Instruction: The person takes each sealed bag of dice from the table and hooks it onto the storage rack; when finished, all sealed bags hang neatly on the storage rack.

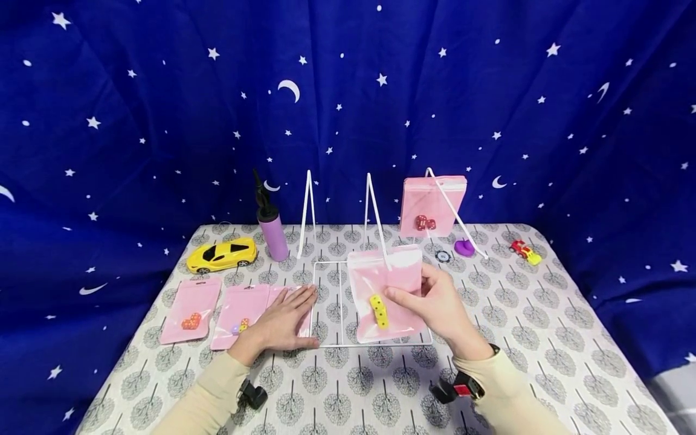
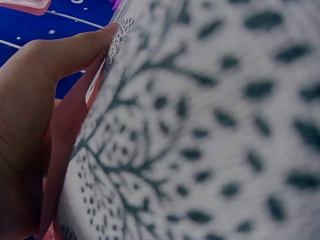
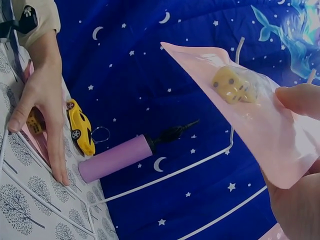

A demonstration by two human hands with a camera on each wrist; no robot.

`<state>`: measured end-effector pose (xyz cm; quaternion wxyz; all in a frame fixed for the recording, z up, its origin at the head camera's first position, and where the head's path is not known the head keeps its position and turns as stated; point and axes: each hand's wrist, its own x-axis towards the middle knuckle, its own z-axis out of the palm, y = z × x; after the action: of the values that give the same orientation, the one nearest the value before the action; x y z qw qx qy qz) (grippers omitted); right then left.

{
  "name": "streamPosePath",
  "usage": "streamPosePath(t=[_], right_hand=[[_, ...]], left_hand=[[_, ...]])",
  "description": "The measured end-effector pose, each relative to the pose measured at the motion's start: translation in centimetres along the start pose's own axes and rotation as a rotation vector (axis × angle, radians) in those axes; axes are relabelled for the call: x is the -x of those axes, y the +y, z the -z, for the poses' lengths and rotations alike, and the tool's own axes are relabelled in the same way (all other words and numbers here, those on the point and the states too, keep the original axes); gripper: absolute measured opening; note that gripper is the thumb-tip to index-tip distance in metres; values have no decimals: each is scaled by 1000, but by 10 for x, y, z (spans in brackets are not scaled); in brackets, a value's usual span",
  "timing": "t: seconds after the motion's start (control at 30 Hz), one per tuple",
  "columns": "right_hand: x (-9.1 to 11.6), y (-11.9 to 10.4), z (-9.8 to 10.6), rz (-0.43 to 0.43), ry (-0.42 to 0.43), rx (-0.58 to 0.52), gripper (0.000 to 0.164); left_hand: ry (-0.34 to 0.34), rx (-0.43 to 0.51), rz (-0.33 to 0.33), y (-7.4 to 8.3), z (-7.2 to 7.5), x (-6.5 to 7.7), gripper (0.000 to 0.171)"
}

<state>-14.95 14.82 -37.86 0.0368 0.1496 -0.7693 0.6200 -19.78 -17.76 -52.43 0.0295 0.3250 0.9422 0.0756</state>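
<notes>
The right hand pinches a pink pouch by its right side, thumb lying across the front face. The pouch is over the white wire rack, right at its middle prong. Its long axis runs nearly upright in the head view, the top leaning slightly left; the sealed top edge points toward the curtain, the bottom edge toward the person. The prong's tip overlaps the top strip, though whether it passes through a hole I cannot tell. Inside, two yellow dice line up along the pouch's length, low and left of the thumb.

The left hand grasps nothing; it lies flat, fingers extended, over a partly covered pouch, fingertips reaching the rack's left edge. Just left of it lies a pouch with mixed-colour dice, and beyond that a pouch with orange dice, both with their tops pointing away from the person.

On the rack's right prong hangs a stack of pink pouches, red dice showing in the front one. Farther out on the counter are a yellow toy car, a purple pump with a black nozzle, a round disc, a purple object and a red-and-yellow toy.
</notes>
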Motion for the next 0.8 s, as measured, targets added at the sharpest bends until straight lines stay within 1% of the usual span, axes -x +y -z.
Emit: streamPosePath(t=[0.23,0.4,0.6,0.8], right_hand=[[-16,3,-2,-43,25,7,36],[-33,8,-2,-56,47,8,35],[-56,16,-4,-37,80,6,33],[-75,23,-4,-9,105,-9,32]], left_hand=[[-16,-15,13,-1,-2,-1,112],[-20,-21,16,-3,-3,-2,112],[-14,-22,12,-3,-3,-1,112],[-10,-23,14,-2,-4,-1,112]])
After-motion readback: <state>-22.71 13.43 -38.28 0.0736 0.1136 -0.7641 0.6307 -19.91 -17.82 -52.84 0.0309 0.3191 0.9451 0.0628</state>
